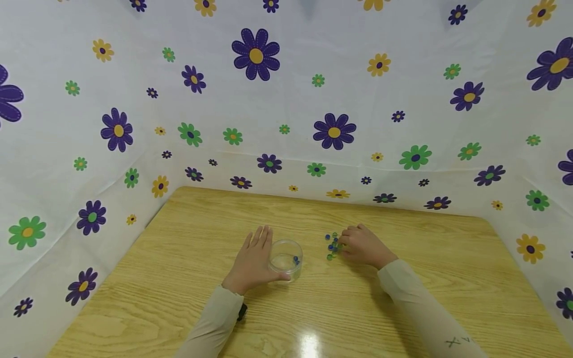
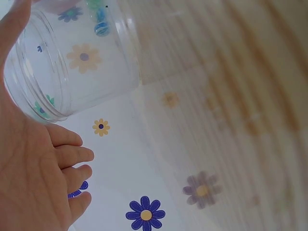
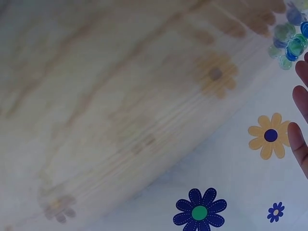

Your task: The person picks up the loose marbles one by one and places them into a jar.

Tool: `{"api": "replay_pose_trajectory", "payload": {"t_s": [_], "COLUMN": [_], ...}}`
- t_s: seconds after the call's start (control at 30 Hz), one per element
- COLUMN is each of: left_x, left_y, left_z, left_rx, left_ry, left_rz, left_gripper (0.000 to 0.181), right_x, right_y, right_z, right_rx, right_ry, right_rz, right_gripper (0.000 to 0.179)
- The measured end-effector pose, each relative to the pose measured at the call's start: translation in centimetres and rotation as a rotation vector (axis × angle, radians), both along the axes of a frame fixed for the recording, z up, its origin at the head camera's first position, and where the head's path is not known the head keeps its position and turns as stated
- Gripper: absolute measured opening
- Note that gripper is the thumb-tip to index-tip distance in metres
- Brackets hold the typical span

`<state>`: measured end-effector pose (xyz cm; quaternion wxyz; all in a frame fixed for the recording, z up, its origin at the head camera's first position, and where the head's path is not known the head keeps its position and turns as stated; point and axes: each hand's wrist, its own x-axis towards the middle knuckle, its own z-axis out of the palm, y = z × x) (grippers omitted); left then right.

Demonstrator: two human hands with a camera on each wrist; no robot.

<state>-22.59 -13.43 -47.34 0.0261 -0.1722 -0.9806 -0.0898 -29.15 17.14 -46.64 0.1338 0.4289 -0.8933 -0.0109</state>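
Note:
A clear, round, open-topped container stands on the table with a few blue marbles inside. My left hand lies along its left side, fingers straight and thumb across the front; the container also shows beside that palm in the left wrist view. Right of it, several loose blue and green glass marbles form a small cluster. My right hand reaches to the cluster's right edge, fingertips at the marbles. Whether they pinch one is hidden.
The wooden table extends around both hands. A white curtain with printed flowers hangs behind the table and along both sides. A dark band shows at my left wrist.

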Motion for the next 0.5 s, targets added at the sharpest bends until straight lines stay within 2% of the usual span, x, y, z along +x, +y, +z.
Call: {"api": "replay_pose_trajectory", "payload": {"t_s": [0.5], "left_x": [0.08], "left_y": [0.04], "left_z": [0.25], "left_rx": [-0.010], "left_ry": [-0.009], "left_rz": [0.004], "left_gripper": [0.123], "right_x": [-0.05], "right_y": [0.05], "right_z": [0.04], "right_rx": [-0.012], "right_ry": [-0.007], "right_rz": [0.006], "right_gripper": [0.011]}}
